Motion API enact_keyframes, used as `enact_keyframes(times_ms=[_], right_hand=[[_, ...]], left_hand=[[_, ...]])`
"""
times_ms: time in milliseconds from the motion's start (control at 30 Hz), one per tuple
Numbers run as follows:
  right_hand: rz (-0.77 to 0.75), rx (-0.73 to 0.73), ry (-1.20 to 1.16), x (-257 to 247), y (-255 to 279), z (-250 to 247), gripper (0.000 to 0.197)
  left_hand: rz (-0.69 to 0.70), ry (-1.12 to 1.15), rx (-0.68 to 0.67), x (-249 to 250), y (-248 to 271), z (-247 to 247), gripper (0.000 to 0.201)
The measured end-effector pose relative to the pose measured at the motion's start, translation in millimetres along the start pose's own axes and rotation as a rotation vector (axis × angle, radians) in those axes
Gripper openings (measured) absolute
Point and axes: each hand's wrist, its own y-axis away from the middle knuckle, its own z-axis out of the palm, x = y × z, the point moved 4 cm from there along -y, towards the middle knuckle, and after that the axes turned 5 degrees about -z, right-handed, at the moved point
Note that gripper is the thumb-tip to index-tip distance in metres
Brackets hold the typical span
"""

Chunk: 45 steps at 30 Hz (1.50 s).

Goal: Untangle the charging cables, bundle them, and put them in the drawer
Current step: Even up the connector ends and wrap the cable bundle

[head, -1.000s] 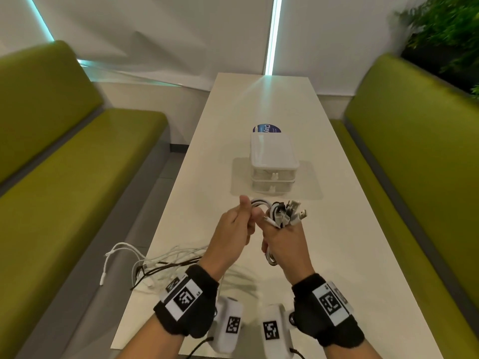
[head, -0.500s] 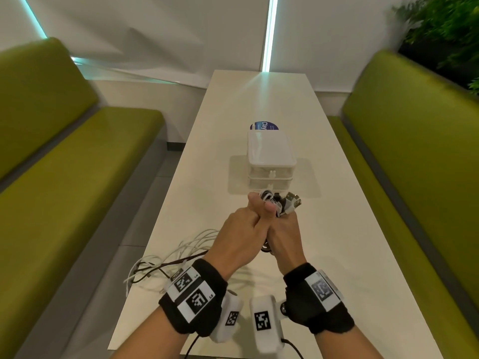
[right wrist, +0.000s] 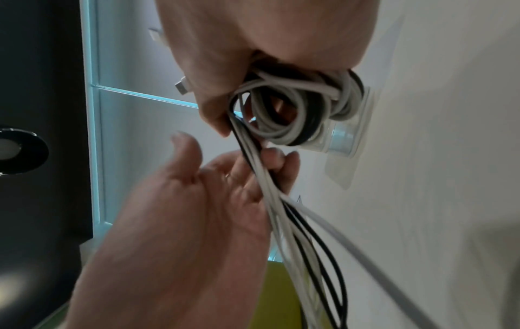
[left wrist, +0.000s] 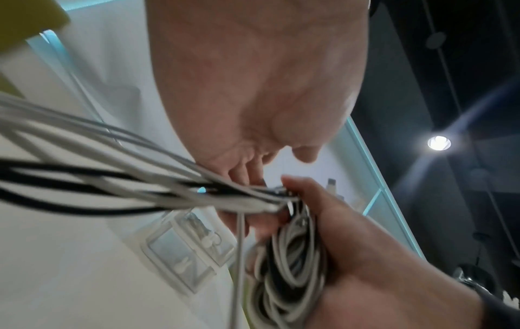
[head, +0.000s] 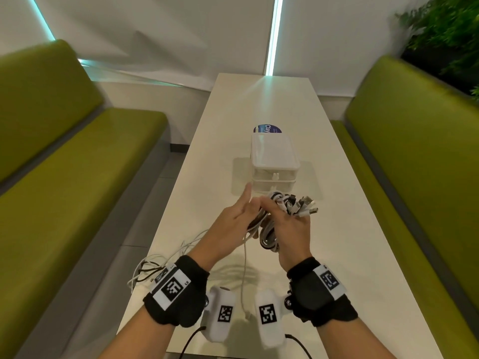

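My right hand (head: 287,226) grips a coil of white and black charging cables (head: 268,233) above the table, and the plugs (head: 302,206) stick out past its fingers. The left hand (head: 243,211) is close against the coil's left side. In the right wrist view the left hand's lower fingers (right wrist: 278,160) curl round the loose strands (right wrist: 284,200) that leave the coil (right wrist: 295,106), while its thumb stands free. The strands (head: 166,263) trail left over the table edge. Just beyond the hands stands the small white drawer box (head: 274,161) with both drawers shut.
The long white table (head: 350,255) runs between two green benches (head: 64,193), (head: 420,164). A blue round label (head: 267,129) lies behind the drawer box. One white strand (head: 243,281) hangs straight down from the coil. A plant (head: 445,35) is at top right.
The left hand has come out of its tight fist against the right hand, its thumb and forefinger now spread. The coil has grown, and the loose strands have been drawn further onto the table.
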Motion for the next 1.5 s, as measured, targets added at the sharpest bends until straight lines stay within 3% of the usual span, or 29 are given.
enact_keyframes(times_ms=[67,167,300,367,467,633,767,933,1033,1133,1400,1500], right_hand=[[-0.034,0.044,0.029,1.3,0.0,-4.2,0.025],[-0.012,0.022,0.025,2.2,2.6,-6.8,0.018],[0.048,-0.002,-0.106,2.8,9.2,-3.8,0.013],[0.052,0.000,-0.179,1.2,11.7,-1.2,0.022],[0.072,-0.040,-0.328,-2.4,15.6,4.8,0.021],[0.206,-0.133,-0.496,-12.0,18.6,8.1,0.024],[0.307,-0.363,-0.556,-25.4,27.5,14.7,0.036],[0.284,-0.375,-0.535,-31.9,29.1,18.9,0.035],[0.221,-0.305,-0.434,-27.5,23.9,11.2,0.033],[0.158,-0.271,-0.259,-25.1,24.8,2.0,0.028],[-0.106,-0.405,0.346,-23.1,35.3,-1.6,0.031],[-0.138,-0.436,0.493,-16.6,38.4,-1.3,0.030]], left_hand=[[0.011,-0.005,0.038,-3.4,2.9,-6.2,0.056],[0.029,-0.076,0.099,-10.5,9.8,-5.1,0.063],[-0.029,-0.265,-0.092,-21.0,11.2,2.5,0.079],[-0.026,-0.359,-0.196,-22.8,12.3,3.8,0.057],[-0.024,-0.400,-0.299,-21.4,18.3,4.8,0.011],[-0.096,-0.307,-0.343,-27.2,25.7,-0.5,0.017],[-0.084,-0.294,-0.265,-33.1,22.8,-12.2,0.024],[-0.105,-0.345,-0.287,-34.7,25.9,-6.7,0.034],[-0.104,-0.361,-0.244,-35.9,29.7,-14.8,0.024],[-0.103,-0.428,-0.263,-36.2,39.6,-24.2,0.027],[-0.158,-0.528,-0.239,-36.7,52.7,-45.5,0.036],[-0.029,-0.625,-0.239,-31.0,51.2,-40.4,0.036]])
